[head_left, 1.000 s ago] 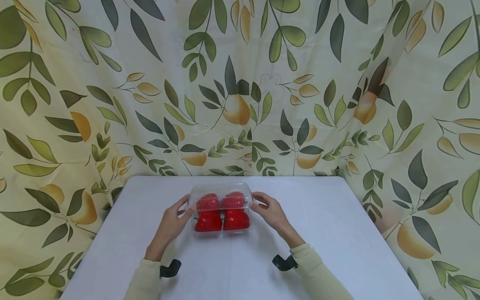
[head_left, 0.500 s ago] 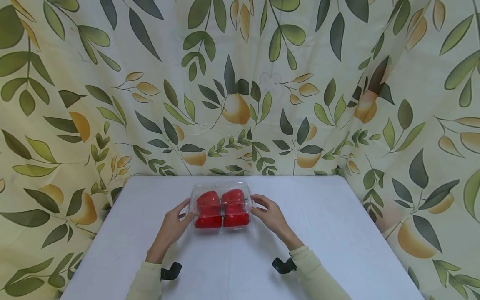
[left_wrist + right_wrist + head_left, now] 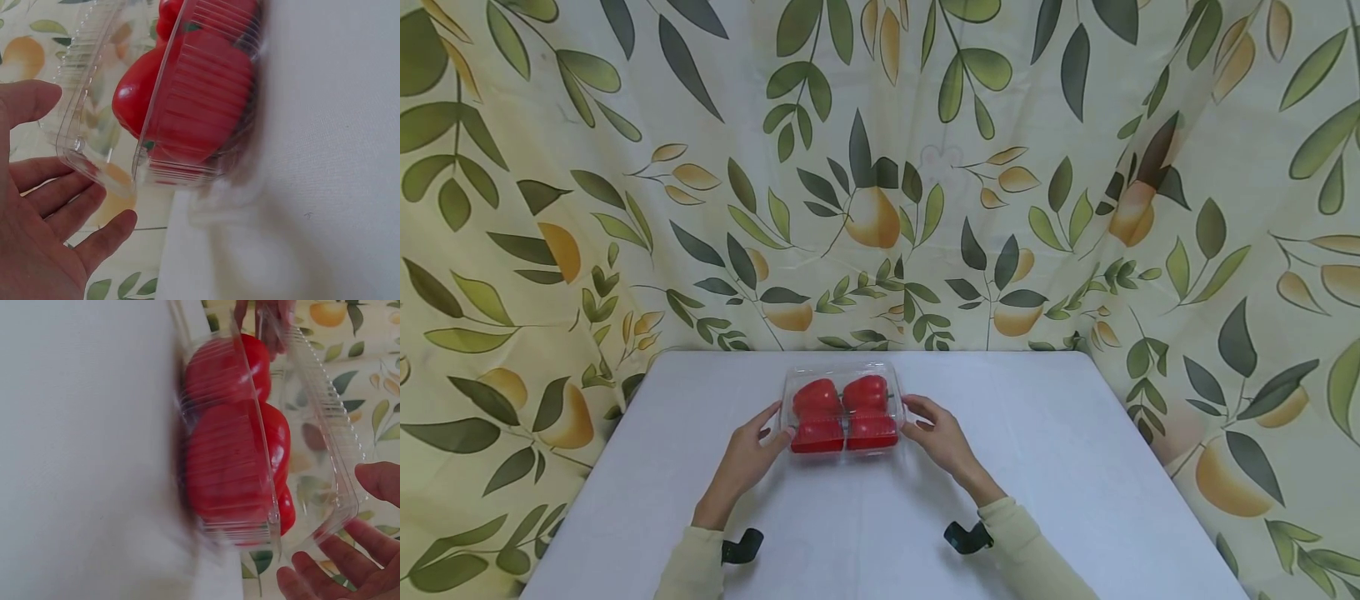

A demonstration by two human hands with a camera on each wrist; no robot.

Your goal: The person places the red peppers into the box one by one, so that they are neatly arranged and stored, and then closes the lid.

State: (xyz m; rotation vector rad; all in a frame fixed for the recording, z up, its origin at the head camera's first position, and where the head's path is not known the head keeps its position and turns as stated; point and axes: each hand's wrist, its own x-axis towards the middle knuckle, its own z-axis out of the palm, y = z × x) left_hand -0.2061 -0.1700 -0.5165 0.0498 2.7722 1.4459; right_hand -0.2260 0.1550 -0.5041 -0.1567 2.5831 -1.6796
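Note:
A clear plastic clamshell box (image 3: 842, 369) stands toward the back of the table, holding several red bell peppers (image 3: 817, 398). Its hinged lid (image 3: 334, 434) is tilted up over the peppers, apart from the ribbed base (image 3: 194, 119) in both wrist views. At the box's left side my left hand (image 3: 747, 454) pinches the lid's corner, thumb above and fingers beneath. My right hand (image 3: 947, 442) does the same at the right corner; in the right wrist view its thumb (image 3: 378, 481) lies close to the lid's rim.
The box rests on a white-covered table (image 3: 1037, 467). Behind and on both sides hangs a cloth (image 3: 820, 275) printed with leaves and fruit. A black camera (image 3: 742, 546) sits at the left wrist, another camera (image 3: 967, 537) at the right.
The lid's ribbed front edge has swung toward me and down over the front peppers. Both hands have come slightly nearer with it, while the box's base stays about where it was.

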